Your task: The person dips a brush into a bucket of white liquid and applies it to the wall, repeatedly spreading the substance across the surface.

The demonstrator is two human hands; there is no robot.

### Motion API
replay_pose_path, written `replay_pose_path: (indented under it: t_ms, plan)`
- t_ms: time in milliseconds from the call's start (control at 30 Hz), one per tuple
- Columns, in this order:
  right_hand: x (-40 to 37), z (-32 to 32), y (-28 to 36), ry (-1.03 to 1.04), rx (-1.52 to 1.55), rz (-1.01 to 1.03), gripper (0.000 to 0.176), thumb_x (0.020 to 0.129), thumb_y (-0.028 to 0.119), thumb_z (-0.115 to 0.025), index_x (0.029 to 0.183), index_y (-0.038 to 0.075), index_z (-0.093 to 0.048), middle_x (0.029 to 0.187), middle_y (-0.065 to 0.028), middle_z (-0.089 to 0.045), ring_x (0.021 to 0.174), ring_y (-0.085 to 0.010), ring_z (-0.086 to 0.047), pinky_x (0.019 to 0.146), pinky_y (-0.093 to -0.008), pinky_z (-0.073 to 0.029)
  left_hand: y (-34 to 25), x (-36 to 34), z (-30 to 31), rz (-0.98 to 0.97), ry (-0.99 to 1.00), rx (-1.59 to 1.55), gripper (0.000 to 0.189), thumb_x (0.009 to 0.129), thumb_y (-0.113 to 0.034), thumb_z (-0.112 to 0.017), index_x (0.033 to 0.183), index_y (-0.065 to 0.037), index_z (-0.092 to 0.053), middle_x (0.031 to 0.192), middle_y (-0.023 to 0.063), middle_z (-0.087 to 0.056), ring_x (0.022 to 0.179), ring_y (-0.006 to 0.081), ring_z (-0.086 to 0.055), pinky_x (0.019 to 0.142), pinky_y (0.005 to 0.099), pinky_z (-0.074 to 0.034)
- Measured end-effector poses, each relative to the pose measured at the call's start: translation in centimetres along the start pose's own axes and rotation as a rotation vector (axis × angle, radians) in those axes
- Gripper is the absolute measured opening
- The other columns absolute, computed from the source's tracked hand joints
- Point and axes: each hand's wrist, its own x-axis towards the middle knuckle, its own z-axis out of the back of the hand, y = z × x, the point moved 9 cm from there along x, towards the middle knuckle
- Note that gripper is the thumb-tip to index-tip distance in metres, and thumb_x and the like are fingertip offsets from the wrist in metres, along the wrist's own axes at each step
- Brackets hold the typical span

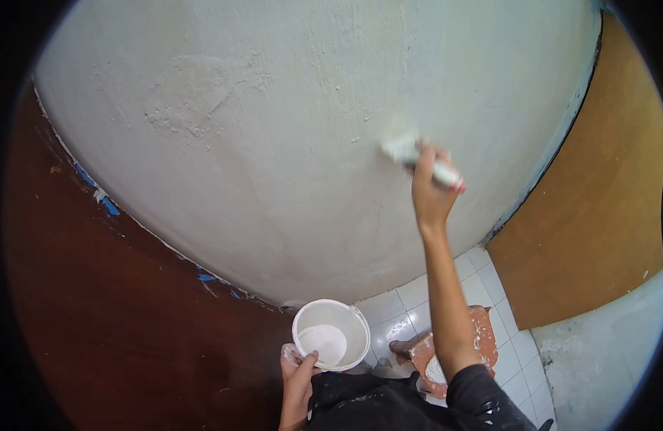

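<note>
My right hand (430, 183) is closed round the handle of a paintbrush (446, 174), its pale bristles against the light wall (274, 165). The brush and fingers are slightly blurred. At the bottom centre, my left hand (298, 370) grips the rim of a white bucket (358, 323), thumb over the edge. White paint (324, 345) lies inside the bucket. The wall has rough, flaking patches at its upper left.
A dark brown panel (145, 309) with blue and white marks borders the wall at left. A lighter brown panel (583, 194) stands at right. Below, on white floor tiles (382, 307), is a paint-spattered reddish stool (484, 334), partly behind my right arm.
</note>
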Motion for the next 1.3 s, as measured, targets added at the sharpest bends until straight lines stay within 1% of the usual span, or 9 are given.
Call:
replay_pose_path:
  t_ms: [100, 233, 400, 533, 867, 933, 1100, 1233, 1300]
  plan:
    - [5.3, -2.8, 7.1, 0.068, 0.109, 0.210, 0.022, 0.096, 0.015, -0.062, 0.102, -0.002, -0.073, 0.079, -0.0108, -0.071, 0.067, -0.0141, -0.068, 0.063, -0.0268, -0.053, 0.2, -0.4, -0.2, 0.003, -0.011, 0.019, 0.028, 0.085, -0.001, -0.066, 0.106, -0.005, -0.047, 0.101, 0.0127, -0.063, 0.081, 0.0196, -0.069, 0.057, 0.0328, -0.060]
    - [3.0, -2.4, 4.7, 0.075, -0.036, 0.404, 0.019, 0.092, 0.010, -0.063, 0.104, -0.001, -0.073, 0.091, -0.0157, -0.074, 0.070, -0.0181, -0.072, 0.064, -0.0283, -0.055, 0.5, -0.4, -0.1, -0.001, -0.021, 0.022, 0.027, 0.085, 0.000, -0.065, 0.104, -0.006, -0.047, 0.098, 0.0116, -0.063, 0.081, 0.0193, -0.069, 0.057, 0.0332, -0.060]
    - [-10.0, 3.1, -8.7, 0.160, -0.307, 0.061, 0.016, 0.088, 0.008, -0.065, 0.100, 0.003, -0.073, 0.091, -0.0189, -0.074, 0.075, -0.0264, -0.074, 0.067, -0.0332, -0.056, 0.4, -1.0, 0.1, 0.011, -0.041, 0.010, 0.027, 0.084, 0.000, -0.066, 0.101, -0.007, -0.046, 0.096, 0.0110, -0.062, 0.077, 0.0197, -0.068, 0.057, 0.0339, -0.060]
    - [-10.3, 3.0, -8.8, 0.270, -0.403, -0.045, 0.018, 0.091, 0.015, -0.066, 0.098, 0.000, -0.075, 0.077, -0.0179, -0.072, 0.070, -0.0266, -0.074, 0.066, -0.0332, -0.055, 0.7, -0.9, 1.0, -0.001, -0.047, 0.022, 0.028, 0.083, -0.001, -0.066, 0.100, -0.006, -0.046, 0.096, 0.0117, -0.062, 0.078, 0.0205, -0.069, 0.056, 0.0347, -0.060]
    - [9.0, -5.3, 13.2, 0.085, 0.095, 0.304, 0.021, 0.093, 0.017, -0.065, 0.097, -0.001, -0.075, 0.068, -0.0096, -0.069, 0.060, -0.0128, -0.065, 0.060, -0.0269, -0.050, -1.1, -1.0, 0.7, -0.069, -0.014, -0.074, 0.028, 0.083, -0.002, -0.067, 0.102, -0.007, -0.046, 0.097, 0.0113, -0.062, 0.079, 0.0208, -0.068, 0.055, 0.0335, -0.059]
    - [6.9, -4.0, 12.3, 0.045, -0.077, 0.511, 0.019, 0.092, 0.015, -0.066, 0.097, 0.000, -0.075, 0.072, -0.0138, -0.071, 0.059, -0.0150, -0.066, 0.058, -0.0270, -0.050, -0.7, -0.8, 1.1, -0.062, -0.029, -0.065, 0.028, 0.084, -0.003, -0.067, 0.102, -0.007, -0.047, 0.098, 0.0108, -0.062, 0.079, 0.0204, -0.068, 0.055, 0.0331, -0.059]
    - [-5.6, 0.8, -1.2, 0.147, -0.369, 0.283, 0.018, 0.089, 0.014, -0.070, 0.094, -0.002, -0.076, 0.079, -0.0198, -0.073, 0.066, -0.0249, -0.073, 0.062, -0.0319, -0.056, 0.6, 0.1, 2.4, -0.115, -0.032, -0.091, 0.029, 0.085, -0.003, -0.067, 0.105, -0.009, -0.047, 0.095, 0.0081, -0.058, 0.079, 0.0193, -0.064, 0.058, 0.0309, -0.055]
    - [-5.8, 0.5, -1.7, 0.228, -0.363, 0.075, 0.018, 0.090, 0.016, -0.069, 0.092, -0.001, -0.076, 0.079, -0.0189, -0.073, 0.069, -0.0250, -0.074, 0.064, -0.0327, -0.056, 0.7, -0.6, 3.0, 0.005, -0.001, -0.025, 0.034, 0.087, -0.007, -0.069, 0.114, -0.010, -0.048, 0.102, 0.0087, -0.060, 0.083, 0.0215, -0.065, 0.060, 0.0334, -0.055]
    - [-1.2, -1.7, 2.5, 0.176, -0.237, 0.242, 0.018, 0.091, 0.017, -0.069, 0.093, 0.000, -0.076, 0.078, -0.0166, -0.074, 0.069, -0.0230, -0.074, 0.064, -0.0315, -0.056, -0.1, -0.5, 2.5, 0.002, 0.003, -0.059, 0.033, 0.086, -0.003, -0.068, 0.111, -0.009, -0.047, 0.101, 0.0091, -0.059, 0.083, 0.0207, -0.065, 0.061, 0.0334, -0.057]
